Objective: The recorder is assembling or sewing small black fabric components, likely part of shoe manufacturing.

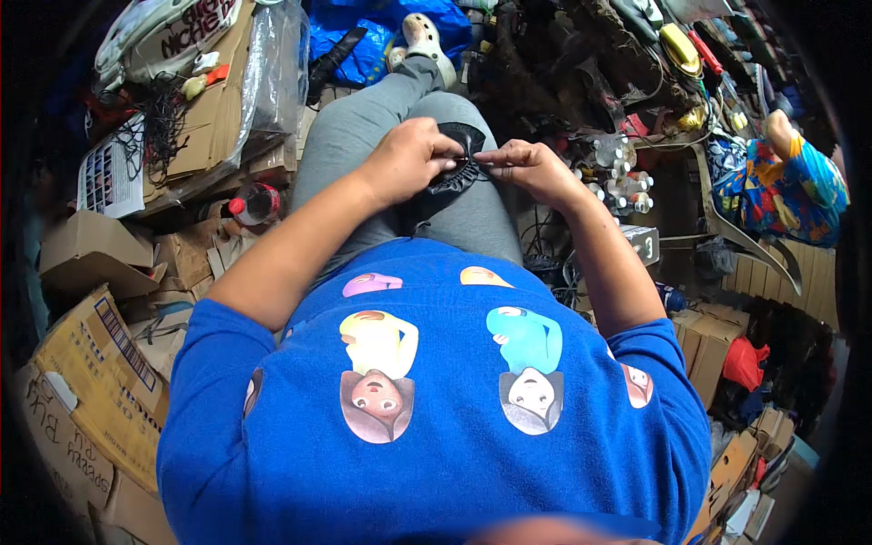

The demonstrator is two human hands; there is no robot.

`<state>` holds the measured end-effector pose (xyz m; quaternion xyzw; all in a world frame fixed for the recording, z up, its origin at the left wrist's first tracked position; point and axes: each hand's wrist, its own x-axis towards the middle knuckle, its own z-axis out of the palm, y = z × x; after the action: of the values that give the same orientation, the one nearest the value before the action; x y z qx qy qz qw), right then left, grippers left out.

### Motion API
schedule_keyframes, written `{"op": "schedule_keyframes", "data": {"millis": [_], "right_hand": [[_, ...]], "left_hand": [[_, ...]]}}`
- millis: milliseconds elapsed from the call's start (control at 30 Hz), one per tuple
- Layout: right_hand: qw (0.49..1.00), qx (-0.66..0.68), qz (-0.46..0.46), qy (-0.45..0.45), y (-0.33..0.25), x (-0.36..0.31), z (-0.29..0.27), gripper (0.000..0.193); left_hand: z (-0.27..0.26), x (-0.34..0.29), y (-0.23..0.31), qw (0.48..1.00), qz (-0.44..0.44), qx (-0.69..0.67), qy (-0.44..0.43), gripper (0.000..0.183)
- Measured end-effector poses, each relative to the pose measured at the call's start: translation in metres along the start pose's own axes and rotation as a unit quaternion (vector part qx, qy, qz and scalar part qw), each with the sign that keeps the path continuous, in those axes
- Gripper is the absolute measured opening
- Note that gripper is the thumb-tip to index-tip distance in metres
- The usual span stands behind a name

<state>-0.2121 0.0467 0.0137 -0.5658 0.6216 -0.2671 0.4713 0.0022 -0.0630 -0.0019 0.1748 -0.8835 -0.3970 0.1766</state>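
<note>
A shiny black gathered piece point(451, 180), soft and puckered around its edge, lies over my thighs in grey trousers point(359, 136). Whether it is cloth or plastic I cannot tell. From the left, my left hand point(406, 162) pinches its upper part between thumb and fingers. My right hand point(531, 171) meets it from the other side, thumb and forefinger pressed together at its right edge. The two sets of fingertips are only a little apart. Anything small between them is too fine to make out.
Cardboard boxes point(95, 254) and a red-capped bottle point(256, 205) crowd my left. Clear plastic bottles point(627, 186) cluster at my right, near a curved grey bar point(749, 241). Beyond it is another person in a multicoloured garment point(788, 195). A blue plastic sheet point(372, 27) lies ahead.
</note>
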Motion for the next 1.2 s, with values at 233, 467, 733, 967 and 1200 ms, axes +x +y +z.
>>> {"op": "schedule_keyframes", "data": {"millis": [233, 467, 733, 967, 1200], "right_hand": [[0.969, 0.234, 0.084, 0.011, -0.001, 0.008, 0.014, 0.027], [0.972, 0.223, 0.063, 0.043, -0.002, 0.008, 0.024, 0.022], [0.997, 0.012, -0.033, 0.07, -0.014, 0.009, 0.014, 0.01], [0.958, 0.282, 0.043, 0.036, 0.023, -0.001, 0.001, 0.014], [0.997, 0.069, 0.017, 0.04, 0.023, -0.018, -0.009, 0.014]], "left_hand": [[0.005, -0.008, -0.019, 0.972, -0.119, -0.198, 0.037, 0.023], [0.018, 0.0, -0.015, 0.932, -0.182, -0.313, 0.032, 0.014], [0.002, 0.01, -0.004, 0.983, -0.106, -0.153, -0.01, 0.008], [0.002, -0.009, -0.014, 0.981, -0.127, -0.148, -0.009, 0.009], [-0.005, 0.014, 0.008, 0.99, -0.09, 0.01, -0.108, 0.015]]}}
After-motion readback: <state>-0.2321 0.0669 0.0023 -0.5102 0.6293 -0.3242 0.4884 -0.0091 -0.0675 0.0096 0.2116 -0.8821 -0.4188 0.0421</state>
